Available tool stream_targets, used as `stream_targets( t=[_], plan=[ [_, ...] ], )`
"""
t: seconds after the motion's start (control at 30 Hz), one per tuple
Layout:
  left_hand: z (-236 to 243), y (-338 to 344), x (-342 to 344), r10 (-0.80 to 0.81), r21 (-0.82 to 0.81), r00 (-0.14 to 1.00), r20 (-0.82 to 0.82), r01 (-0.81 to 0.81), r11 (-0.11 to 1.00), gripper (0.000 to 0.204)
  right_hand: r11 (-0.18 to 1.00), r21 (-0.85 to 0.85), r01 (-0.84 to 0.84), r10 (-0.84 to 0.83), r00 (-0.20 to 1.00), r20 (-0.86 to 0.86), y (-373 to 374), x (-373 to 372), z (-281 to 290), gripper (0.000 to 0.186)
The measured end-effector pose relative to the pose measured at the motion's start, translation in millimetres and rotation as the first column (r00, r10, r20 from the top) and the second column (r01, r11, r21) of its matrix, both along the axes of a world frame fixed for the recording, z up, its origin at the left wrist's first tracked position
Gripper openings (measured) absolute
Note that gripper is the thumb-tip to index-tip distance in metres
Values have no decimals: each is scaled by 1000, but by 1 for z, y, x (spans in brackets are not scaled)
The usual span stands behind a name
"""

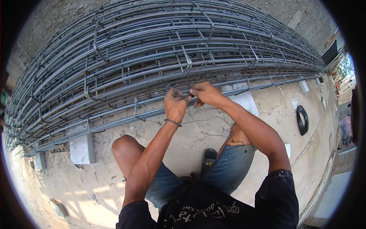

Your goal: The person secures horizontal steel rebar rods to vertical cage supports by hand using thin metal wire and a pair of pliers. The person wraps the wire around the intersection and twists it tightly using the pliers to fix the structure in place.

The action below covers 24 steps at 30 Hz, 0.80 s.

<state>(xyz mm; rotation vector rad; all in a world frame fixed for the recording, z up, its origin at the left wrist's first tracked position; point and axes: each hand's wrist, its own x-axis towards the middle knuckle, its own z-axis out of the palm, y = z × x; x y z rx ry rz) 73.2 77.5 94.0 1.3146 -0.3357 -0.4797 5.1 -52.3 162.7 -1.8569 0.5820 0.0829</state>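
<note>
A long stack of steel rebar cages (148, 66), bars crossed by bent stirrups, stretches across the far side. Close to its lowest near bars, my left hand (176, 104) is closed, thumb and fingers pinched together. Against it, fingertips nearly touching, my right hand (207, 94) is also closed, with curled fingers. A thin dark strand seems to show at the right fingertips, too small to make out. What lies inside the left fingers is hidden. The bottom rebar (152, 113) runs just beneath both hands. A dark band (172, 122) circles my left wrist.
Pale concrete blocks (82, 149) prop up the cages, another block (244, 102) standing under them right of my hands. On the concrete floor (114, 175), a coil of black wire (302, 120) lies to the right. Loose wire bits are scattered near the cages. My knees are bent close behind my hands.
</note>
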Motion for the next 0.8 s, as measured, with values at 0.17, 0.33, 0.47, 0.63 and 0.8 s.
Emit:
stream_targets(
  t=[0.17, 0.33, 0.47, 0.63, 0.8],
  plan=[
    [9, 11, -5, -112, 315, 887, 448, -39, 948, 21, 948, 211, 237, -249, 968, 31, 10, 0, 1, 15],
    [23, 9, -12, -69, 350, 895, 440, -100, 931, 16, 895, 262, 362, -381, 924, 24, -1, 8, -28, 20],
    [23, 5, -13, -139, 409, 795, 590, -146, 901, 18, 934, 66, 352, -354, 935, 25, 5, 13, -5, 16],
    [16, 3, -10, -167, 373, 694, 701, -157, 915, 19, 897, 74, 435, -435, 900, -24, 7, 12, -16, 16],
    [20, 2, -18, -205, 439, 715, 668, -156, 885, 21, 832, 234, 503, -524, 851, 38, 17, 2, -25, 13]
  ],
)
